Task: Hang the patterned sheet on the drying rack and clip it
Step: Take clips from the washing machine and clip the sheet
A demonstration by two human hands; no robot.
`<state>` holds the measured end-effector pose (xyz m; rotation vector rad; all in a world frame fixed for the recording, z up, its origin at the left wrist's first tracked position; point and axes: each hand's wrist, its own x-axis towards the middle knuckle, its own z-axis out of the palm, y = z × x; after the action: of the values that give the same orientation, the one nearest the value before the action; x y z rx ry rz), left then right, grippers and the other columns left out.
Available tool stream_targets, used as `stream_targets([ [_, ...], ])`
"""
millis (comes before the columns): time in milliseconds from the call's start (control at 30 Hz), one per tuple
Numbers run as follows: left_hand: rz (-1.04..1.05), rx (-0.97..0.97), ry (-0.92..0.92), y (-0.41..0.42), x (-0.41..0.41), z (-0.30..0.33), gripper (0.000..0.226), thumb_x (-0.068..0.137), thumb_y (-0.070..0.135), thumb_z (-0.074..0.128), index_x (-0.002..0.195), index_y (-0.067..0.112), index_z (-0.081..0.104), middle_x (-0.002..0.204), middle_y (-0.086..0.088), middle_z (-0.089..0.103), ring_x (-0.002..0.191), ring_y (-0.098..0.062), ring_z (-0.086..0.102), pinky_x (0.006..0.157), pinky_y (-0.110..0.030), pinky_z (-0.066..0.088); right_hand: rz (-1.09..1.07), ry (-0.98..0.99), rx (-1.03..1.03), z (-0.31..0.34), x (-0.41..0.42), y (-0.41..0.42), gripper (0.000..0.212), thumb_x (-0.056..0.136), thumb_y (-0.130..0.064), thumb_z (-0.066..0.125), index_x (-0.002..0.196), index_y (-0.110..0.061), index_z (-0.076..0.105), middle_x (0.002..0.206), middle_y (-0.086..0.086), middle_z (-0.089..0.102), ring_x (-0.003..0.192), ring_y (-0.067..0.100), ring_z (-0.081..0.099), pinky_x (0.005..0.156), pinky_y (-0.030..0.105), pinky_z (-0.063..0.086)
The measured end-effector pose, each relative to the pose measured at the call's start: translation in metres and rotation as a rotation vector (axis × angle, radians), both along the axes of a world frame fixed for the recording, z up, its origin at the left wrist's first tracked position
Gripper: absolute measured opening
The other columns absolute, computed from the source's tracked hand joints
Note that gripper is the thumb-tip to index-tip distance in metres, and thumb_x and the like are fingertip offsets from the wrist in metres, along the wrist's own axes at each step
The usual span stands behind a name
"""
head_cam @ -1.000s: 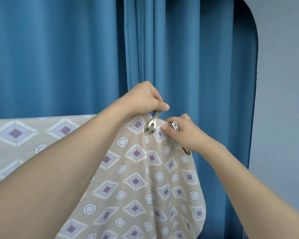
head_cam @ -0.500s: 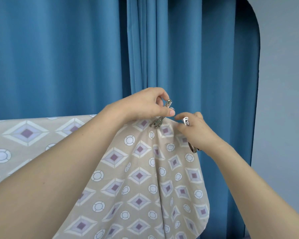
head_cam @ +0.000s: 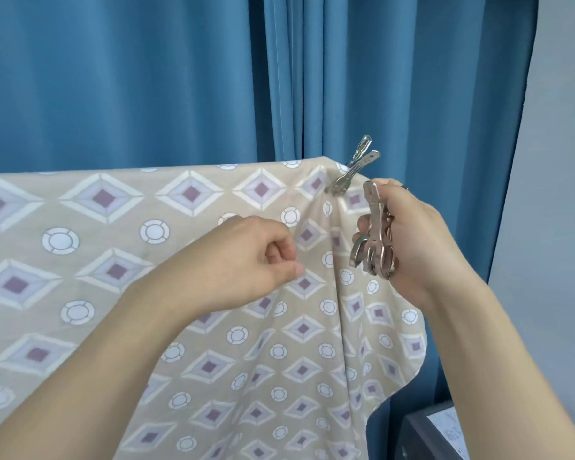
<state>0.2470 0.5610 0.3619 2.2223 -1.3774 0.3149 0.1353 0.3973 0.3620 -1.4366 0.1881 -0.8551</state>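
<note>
The beige patterned sheet (head_cam: pixel 120 227), printed with diamonds and circles, hangs over a rack whose bar it hides. One metal clip (head_cam: pixel 354 169) is fastened on the sheet's top right corner, its handles sticking up. My left hand (head_cam: pixel 246 263) hovers in front of the sheet below that clip, fingers curled with thumb against forefinger, holding nothing that I can see. My right hand (head_cam: pixel 409 237) grips a bunch of spare metal clips (head_cam: pixel 375 240) just right of the fastened clip.
Blue curtains (head_cam: pixel 146 78) hang close behind the rack. A grey wall (head_cam: pixel 561 194) stands to the right. The corner of a dark piece of furniture (head_cam: pixel 422 429) shows at the bottom right.
My left hand has let go of the clip, which stays fastened on the sheet's corner, and has dropped down and to the left. My right hand has turned, showing the spare clips.
</note>
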Motion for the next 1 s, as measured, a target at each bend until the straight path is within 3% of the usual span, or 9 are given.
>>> stream_targets([
  [100,-0.035,-0.133,0.16,0.017,0.004,-0.018,0.009,0.083,0.035,0.074,0.08,0.029,0.069,0.065,0.019,0.063,0.055,0.001,0.055,0.056,-0.018,0.043,0.096,-0.055,0.101,-0.006,0.0,0.015,0.021,0.096,-0.024,0.05,0.077,-0.016,0.052,0.065,0.008,0.04,0.051,0.021,0.036,0.043,0.023,0.036],
  [233,-0.109,-0.374,0.296,0.041,0.007,-0.014,0.013,0.078,0.038,0.071,0.085,0.027,0.071,0.075,0.003,0.072,0.072,-0.028,0.063,0.068,-0.043,0.055,0.203,0.008,0.105,-0.014,0.011,0.027,0.026,0.097,-0.044,0.05,0.091,-0.019,0.056,0.071,0.005,0.043,0.058,0.019,0.041,0.053,0.028,0.038],
  [367,-0.169,-0.425,0.312,0.061,0.005,-0.011,0.016,0.076,0.037,0.069,0.083,0.023,0.071,0.077,-0.005,0.072,0.069,-0.031,0.059,0.065,-0.035,0.05,0.084,0.072,-0.029,-0.019,0.027,0.047,0.038,0.095,-0.059,0.042,0.092,-0.025,0.058,0.096,0.003,0.049,0.055,0.015,0.054,0.056,0.032,0.045],
  [433,-0.176,-0.409,0.327,0.074,0.003,-0.012,0.016,0.073,0.039,0.071,0.083,0.026,0.072,0.077,-0.007,0.071,0.063,-0.023,0.053,0.062,-0.034,0.048,-0.02,0.099,-0.138,-0.02,0.034,0.062,0.038,0.097,-0.059,0.037,0.086,-0.029,0.057,0.113,0.007,0.049,0.069,0.016,0.055,0.071,0.041,0.051],
  [533,-0.199,-0.416,0.342,0.096,0.003,-0.014,0.016,0.072,0.039,0.072,0.083,0.027,0.072,0.078,-0.008,0.071,0.064,-0.03,0.053,0.063,-0.041,0.051,-0.124,0.123,-0.269,-0.018,0.039,0.091,0.032,0.099,-0.057,0.032,0.085,-0.035,0.052,0.127,0.003,0.046,0.092,0.013,0.054,0.097,0.046,0.046],
  [600,-0.221,-0.431,0.337,0.117,0.005,-0.014,0.016,0.071,0.038,0.073,0.083,0.027,0.073,0.076,-0.006,0.07,0.063,-0.031,0.053,0.062,-0.039,0.051,-0.139,0.115,-0.341,-0.019,0.041,0.112,0.034,0.1,-0.055,0.029,0.09,-0.032,0.052,0.122,0.0,0.043,0.086,-0.005,0.053,0.093,0.027,0.045],
  [667,-0.229,-0.465,0.319,0.143,0.011,-0.012,0.016,0.069,0.036,0.075,0.082,0.028,0.073,0.071,-0.001,0.069,0.059,-0.018,0.051,0.059,-0.027,0.048,-0.18,0.136,-0.449,-0.018,0.041,0.136,0.034,0.1,-0.052,0.025,0.096,-0.03,0.051,0.113,-0.005,0.039,0.068,-0.018,0.049,0.067,0.0,0.036],
  [767,-0.241,-0.536,0.269,0.186,0.017,-0.009,0.014,0.07,0.031,0.076,0.083,0.026,0.074,0.074,0.003,0.071,0.063,-0.027,0.055,0.062,-0.024,0.048,-0.138,0.144,-0.515,-0.023,0.044,0.174,0.032,0.099,-0.053,0.024,0.093,-0.033,0.048,0.104,-0.013,0.036,0.06,-0.014,0.05,0.051,0.001,0.033],
  [1000,-0.201,-0.517,0.146,0.261,0.027,-0.014,0.013,0.073,0.031,0.075,0.086,0.029,0.074,0.078,0.013,0.072,0.067,-0.015,0.062,0.064,-0.023,0.051,0.029,0.166,-0.526,-0.032,0.069,0.261,0.034,0.096,-0.056,0.026,0.086,-0.032,0.047,0.1,-0.016,0.035,0.059,-0.012,0.05,0.056,0.009,0.035],
])
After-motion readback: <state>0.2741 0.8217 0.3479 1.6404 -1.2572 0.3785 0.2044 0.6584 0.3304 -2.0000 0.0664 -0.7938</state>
